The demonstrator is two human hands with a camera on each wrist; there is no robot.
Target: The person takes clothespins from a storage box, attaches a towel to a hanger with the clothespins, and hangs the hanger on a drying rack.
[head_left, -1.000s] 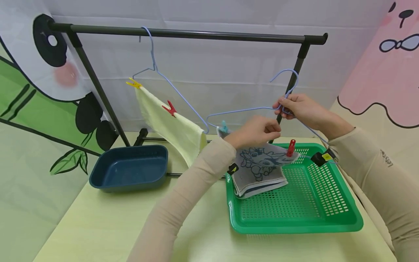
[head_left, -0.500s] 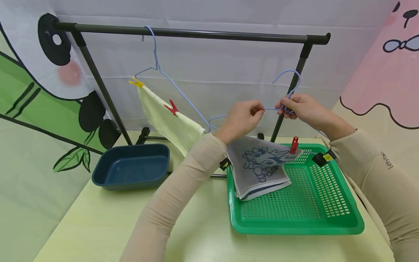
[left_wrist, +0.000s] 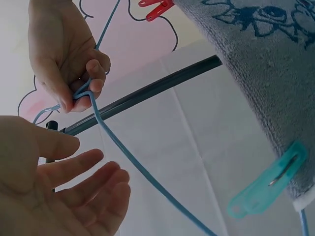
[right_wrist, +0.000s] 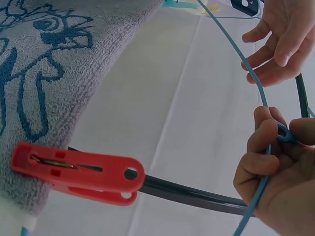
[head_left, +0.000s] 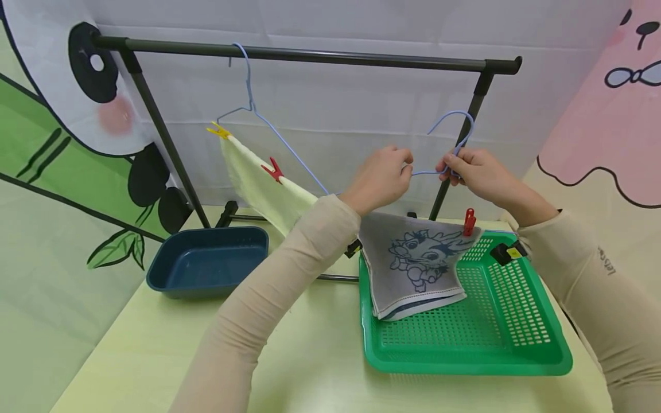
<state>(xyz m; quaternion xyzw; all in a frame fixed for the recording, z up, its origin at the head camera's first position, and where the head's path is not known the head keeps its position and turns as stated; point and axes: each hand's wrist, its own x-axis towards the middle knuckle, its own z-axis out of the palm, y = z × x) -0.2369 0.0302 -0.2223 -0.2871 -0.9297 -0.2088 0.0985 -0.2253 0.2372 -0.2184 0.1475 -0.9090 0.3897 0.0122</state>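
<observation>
My right hand (head_left: 477, 172) pinches the neck of a blue wire clothes hanger (head_left: 451, 112), just below its hook. A folded grey towel (head_left: 413, 275) with a dark blue animal drawing hangs from the hanger. One top corner carries a red clothespin (head_left: 469, 223); a teal clothespin (left_wrist: 268, 184) clips the other corner, hidden in the head view. My left hand (head_left: 379, 175) is beside the hanger's sloping arm, fingers loosely bent. In the left wrist view that hand (left_wrist: 83, 182) shows nothing between its fingers and thumb, with the wire passing beyond the fingertips.
Under the towel stands a green perforated basket (head_left: 467, 367). A black rack's bar (head_left: 361, 55) crosses the back; from it hangs another blue hanger (head_left: 289, 143) with a pale yellow cloth (head_left: 253, 189), a yellow clothespin (head_left: 219, 131) and a red one. A dark blue basin (head_left: 206, 258) stands at left.
My left hand has left the towel's teal-pinned corner and moved up and left along the hanger's arm. My right hand keeps its grip on the neck. The towel hangs more fully in view.
</observation>
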